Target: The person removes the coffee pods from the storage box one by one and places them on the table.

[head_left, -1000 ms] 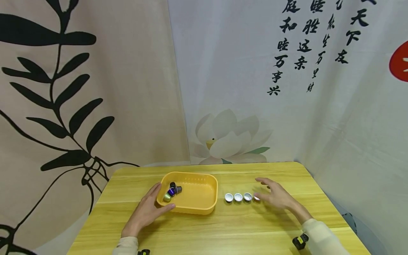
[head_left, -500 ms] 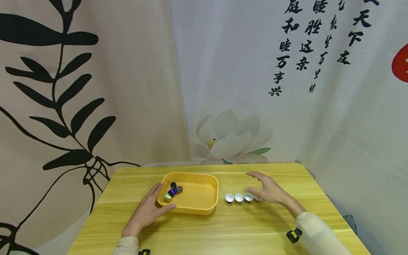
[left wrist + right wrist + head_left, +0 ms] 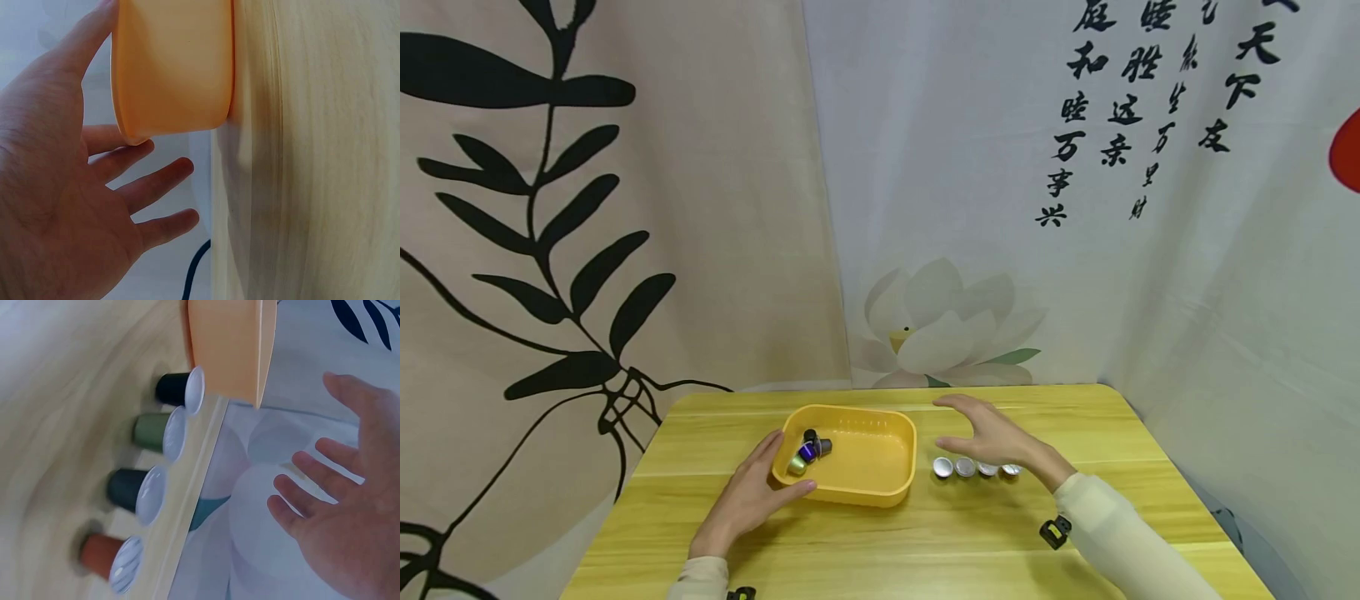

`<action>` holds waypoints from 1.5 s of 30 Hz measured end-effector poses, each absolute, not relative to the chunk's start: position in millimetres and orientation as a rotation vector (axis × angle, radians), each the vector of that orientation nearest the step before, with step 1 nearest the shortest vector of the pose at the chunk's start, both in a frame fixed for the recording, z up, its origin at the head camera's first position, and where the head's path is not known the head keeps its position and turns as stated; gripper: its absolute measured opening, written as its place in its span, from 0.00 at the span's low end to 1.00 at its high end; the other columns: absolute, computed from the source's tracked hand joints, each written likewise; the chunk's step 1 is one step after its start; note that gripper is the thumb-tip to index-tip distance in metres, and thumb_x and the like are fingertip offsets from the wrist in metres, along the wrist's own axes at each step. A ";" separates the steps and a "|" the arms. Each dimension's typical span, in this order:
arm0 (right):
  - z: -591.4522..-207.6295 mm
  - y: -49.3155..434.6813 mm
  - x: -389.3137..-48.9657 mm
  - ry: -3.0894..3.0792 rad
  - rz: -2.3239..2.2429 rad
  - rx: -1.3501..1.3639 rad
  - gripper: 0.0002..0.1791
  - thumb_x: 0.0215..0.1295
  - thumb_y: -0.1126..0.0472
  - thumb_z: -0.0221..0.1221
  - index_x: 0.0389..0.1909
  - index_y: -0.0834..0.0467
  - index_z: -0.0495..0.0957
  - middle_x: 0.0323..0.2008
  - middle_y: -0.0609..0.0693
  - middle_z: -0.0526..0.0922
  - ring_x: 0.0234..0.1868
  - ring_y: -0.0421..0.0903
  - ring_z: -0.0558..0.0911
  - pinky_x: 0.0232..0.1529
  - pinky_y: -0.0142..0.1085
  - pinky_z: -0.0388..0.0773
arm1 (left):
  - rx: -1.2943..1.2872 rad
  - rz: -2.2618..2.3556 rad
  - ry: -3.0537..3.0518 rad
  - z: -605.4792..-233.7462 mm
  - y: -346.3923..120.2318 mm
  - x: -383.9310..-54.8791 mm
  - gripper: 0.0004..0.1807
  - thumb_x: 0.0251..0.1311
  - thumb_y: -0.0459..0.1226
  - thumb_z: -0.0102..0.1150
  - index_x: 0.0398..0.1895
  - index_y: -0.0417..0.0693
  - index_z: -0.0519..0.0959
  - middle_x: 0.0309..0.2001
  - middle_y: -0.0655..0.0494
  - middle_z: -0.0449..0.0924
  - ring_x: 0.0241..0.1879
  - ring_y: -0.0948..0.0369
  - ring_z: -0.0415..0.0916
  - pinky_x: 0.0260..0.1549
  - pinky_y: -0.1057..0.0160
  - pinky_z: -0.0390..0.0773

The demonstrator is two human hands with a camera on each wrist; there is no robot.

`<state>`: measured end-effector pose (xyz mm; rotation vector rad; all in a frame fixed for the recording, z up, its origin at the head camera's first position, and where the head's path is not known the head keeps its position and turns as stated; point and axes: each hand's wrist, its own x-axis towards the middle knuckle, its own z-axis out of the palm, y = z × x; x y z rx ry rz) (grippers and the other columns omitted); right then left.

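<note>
A yellow rectangular tray (image 3: 880,467) sits on the table, several coffee capsules (image 3: 807,452) bunched at its left end: black, grey, purple-blue and pale green. My left hand (image 3: 745,496) touches the tray's left end, thumb by the near rim; its fingers look extended in the left wrist view. To the tray's right stands a row of capsules with pale lids up, among them a black capsule (image 3: 172,389), a green capsule (image 3: 150,430) and a red-brown capsule (image 3: 100,555). Over that row hovers my right hand (image 3: 988,431), fingers spread, holding nothing.
The wooden table (image 3: 880,554) ends at a back edge against a printed curtain (image 3: 737,208) with a plant, a lotus and writing. Each wrist carries a small black device (image 3: 1056,532).
My right hand has moved left over the capsule row toward the tray, uncovering the rightmost capsule. My left hand and the tray stay put.
</note>
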<state>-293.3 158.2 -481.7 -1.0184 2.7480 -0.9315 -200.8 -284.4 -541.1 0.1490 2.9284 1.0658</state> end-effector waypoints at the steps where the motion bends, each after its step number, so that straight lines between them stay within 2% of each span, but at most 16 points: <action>1: -480.6 154.6 -294.4 2.744 -0.920 -1.032 0.40 0.80 0.43 0.69 0.84 0.55 0.71 0.82 0.58 0.76 0.82 0.64 0.76 0.81 0.67 0.75 | 0.149 1.066 2.929 -541.0 -284.2 -200.9 0.66 0.69 0.69 0.71 0.94 0.43 0.50 0.94 0.40 0.46 0.90 0.31 0.53 0.84 0.23 0.61; 7: -476.3 134.1 -299.2 2.718 -0.872 -1.104 0.39 0.80 0.45 0.69 0.84 0.57 0.71 0.82 0.58 0.76 0.83 0.63 0.75 0.83 0.65 0.74 | 0.150 1.070 2.936 -540.6 -283.4 -201.3 0.66 0.68 0.69 0.72 0.94 0.43 0.51 0.94 0.40 0.47 0.90 0.31 0.53 0.84 0.23 0.61; 16: -474.0 105.4 -304.7 2.671 -0.817 -1.154 0.41 0.79 0.42 0.70 0.84 0.57 0.71 0.83 0.57 0.76 0.84 0.61 0.75 0.83 0.63 0.74 | 0.139 1.069 2.933 -541.0 -283.9 -201.6 0.66 0.68 0.69 0.72 0.94 0.42 0.51 0.94 0.40 0.47 0.90 0.32 0.52 0.84 0.23 0.61; 24: -469.1 79.4 -310.2 2.629 -0.748 -1.193 0.40 0.80 0.42 0.69 0.85 0.54 0.71 0.84 0.55 0.74 0.85 0.60 0.73 0.86 0.60 0.72 | 0.159 1.074 2.947 -542.7 -285.5 -202.4 0.65 0.68 0.69 0.73 0.94 0.46 0.52 0.94 0.41 0.47 0.89 0.32 0.54 0.84 0.23 0.62; 33: -472.6 50.7 -315.5 2.593 -0.658 -1.270 0.39 0.80 0.45 0.68 0.84 0.56 0.72 0.84 0.55 0.74 0.84 0.59 0.74 0.85 0.58 0.73 | 0.143 1.079 2.938 -542.6 -285.4 -202.2 0.66 0.67 0.69 0.72 0.94 0.43 0.52 0.94 0.41 0.47 0.90 0.32 0.54 0.84 0.24 0.62; 38: -475.2 34.3 -316.8 2.573 -0.636 -1.298 0.39 0.79 0.46 0.70 0.83 0.56 0.72 0.83 0.55 0.76 0.83 0.57 0.77 0.84 0.56 0.75 | 0.152 1.084 2.938 -542.3 -284.9 -202.3 0.65 0.67 0.69 0.73 0.94 0.46 0.53 0.94 0.40 0.49 0.89 0.31 0.56 0.83 0.22 0.62; 45: -477.9 8.8 -317.7 2.548 -0.542 -1.324 0.39 0.80 0.47 0.70 0.84 0.57 0.72 0.83 0.54 0.76 0.83 0.56 0.76 0.86 0.52 0.74 | 0.158 1.093 2.936 -541.5 -284.2 -202.1 0.65 0.67 0.69 0.73 0.94 0.48 0.53 0.93 0.39 0.49 0.88 0.30 0.58 0.82 0.21 0.63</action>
